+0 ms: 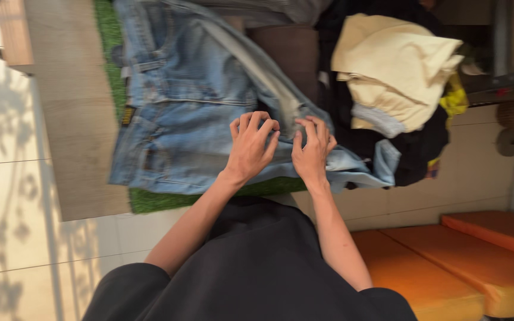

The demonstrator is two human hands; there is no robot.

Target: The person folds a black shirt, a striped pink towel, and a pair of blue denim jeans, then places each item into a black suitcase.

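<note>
Both hands, left hand (250,145) and right hand (312,151), pinch the faded blue denim jeans (185,107) with curled fingers, spread over the green grass-like mat (150,199). Best keep the fabric taut, gripping evenly beside the cream folded cloth (394,65).

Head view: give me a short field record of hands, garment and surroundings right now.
left hand: fingers curled, pressing on jeans
right hand: fingers gripping a fold of the jeans
jeans: light blue denim, spread flat on green mat
pile: cream and dark clothes, right of jeans
cushions: orange, lower right
</note>
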